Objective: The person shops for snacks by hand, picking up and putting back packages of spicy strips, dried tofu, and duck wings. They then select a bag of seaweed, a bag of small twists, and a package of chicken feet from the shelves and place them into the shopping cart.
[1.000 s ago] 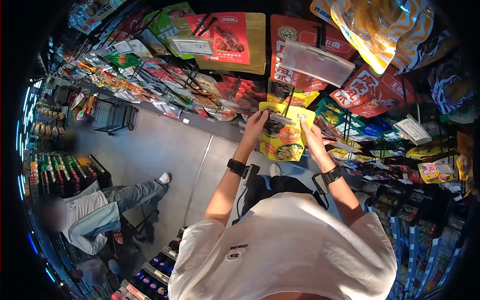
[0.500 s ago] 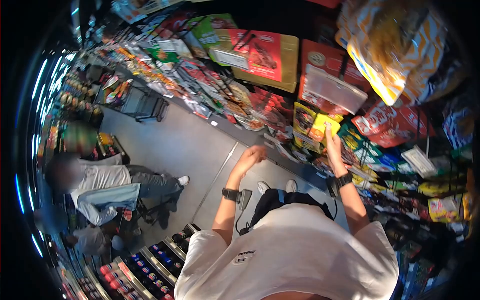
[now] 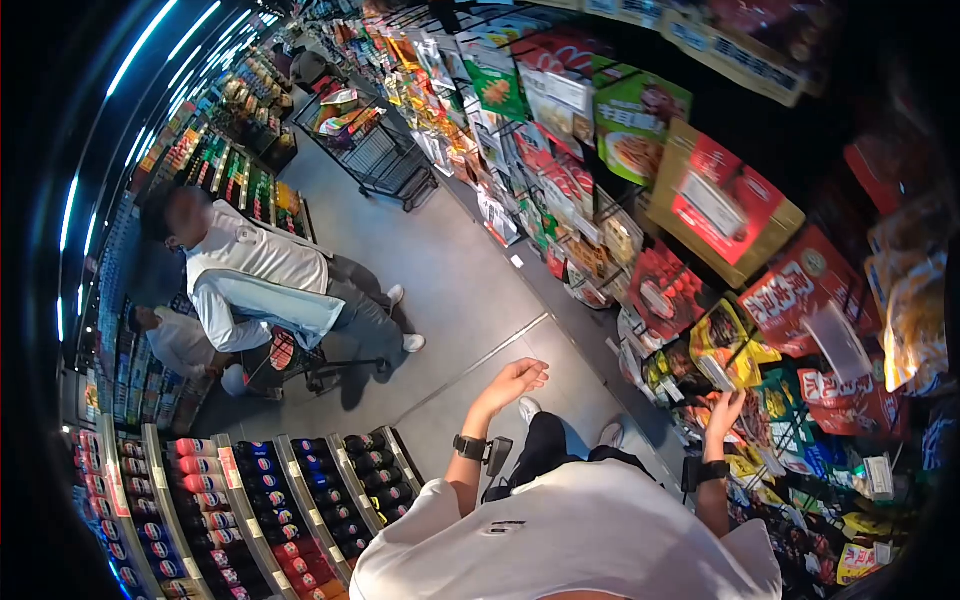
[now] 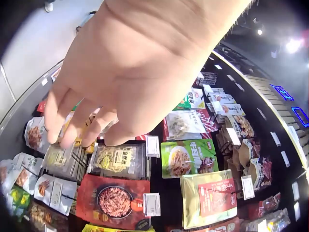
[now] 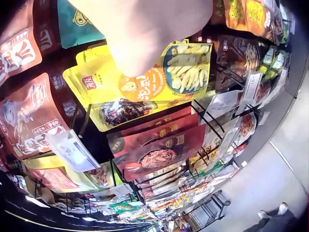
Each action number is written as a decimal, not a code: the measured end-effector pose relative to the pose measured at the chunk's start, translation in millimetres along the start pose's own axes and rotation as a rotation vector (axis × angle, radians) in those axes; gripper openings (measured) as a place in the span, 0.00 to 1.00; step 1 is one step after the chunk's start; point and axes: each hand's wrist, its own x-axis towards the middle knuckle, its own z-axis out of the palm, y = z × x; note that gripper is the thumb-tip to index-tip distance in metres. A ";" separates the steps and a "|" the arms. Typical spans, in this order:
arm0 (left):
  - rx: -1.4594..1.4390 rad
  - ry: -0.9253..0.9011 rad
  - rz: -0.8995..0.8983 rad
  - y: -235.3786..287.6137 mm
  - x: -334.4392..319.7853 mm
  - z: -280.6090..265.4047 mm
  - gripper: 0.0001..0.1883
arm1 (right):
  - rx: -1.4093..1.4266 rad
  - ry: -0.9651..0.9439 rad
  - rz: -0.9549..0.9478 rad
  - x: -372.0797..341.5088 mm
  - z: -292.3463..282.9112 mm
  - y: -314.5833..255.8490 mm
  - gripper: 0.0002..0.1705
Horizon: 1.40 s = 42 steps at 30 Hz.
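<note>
A yellow food pouch (image 3: 724, 338) hangs on the rack among other packets, its front showing a dish of pale pieces in the right wrist view (image 5: 187, 72). Just beneath it in the head view is the right hand (image 3: 722, 415), fingers pointing up towards it. From the right wrist, this hand (image 5: 154, 26) overlaps the pouch's upper part; its fingertips are partly hidden, and firm contact is unclear. The left hand (image 3: 512, 386) hovers over the floor, fingers loosely bent and empty. In its own wrist view the left hand (image 4: 116, 72) appears in front of hanging packets, holding none.
Hanging packets with price tags line the rack (image 5: 159, 157) on the right. A shopping cart (image 3: 380, 160) stands farther along the aisle floor (image 3: 450, 290). Another person (image 3: 265, 275) is at the left beside a second cart, and bottle shelves (image 3: 215, 500) are at lower left.
The yellow pouch, first between both hands, is now at the rack. The left hand has left it and drawn back; the right hand is lower than the pouch. The head view has turned along the aisle.
</note>
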 end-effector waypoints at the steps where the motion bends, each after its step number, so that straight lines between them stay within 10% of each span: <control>1: 0.057 -0.001 0.030 0.9 -0.3 -12.3 0.22 | 0.042 0.004 0.074 -6.1 -0.1 -7.4 0.28; 8: 0.268 0.086 0.184 17.2 -23.7 -114.1 0.19 | -0.118 0.219 0.194 -39.8 42.9 31.4 0.21; 11: 0.188 0.082 0.220 8.4 -21.3 -153.8 0.18 | 0.284 -0.182 0.457 -57.0 74.3 69.7 0.08; 14: 0.188 0.090 0.235 2.5 -10.9 -186.5 0.17 | 0.232 -0.595 0.712 -111.0 132.2 -92.0 0.13; 20: 0.009 0.144 0.326 3.0 38.4 -239.4 0.14 | 0.018 -1.086 0.377 -130.3 260.8 -160.7 0.15; 29: 0.194 0.002 0.240 25.6 167.1 -405.9 0.11 | 0.165 -1.176 0.174 -86.2 538.1 -251.3 0.14; 42: -0.087 0.547 0.188 149.2 296.7 -696.5 0.16 | 0.065 -1.419 -0.081 -10.4 912.0 -458.8 0.13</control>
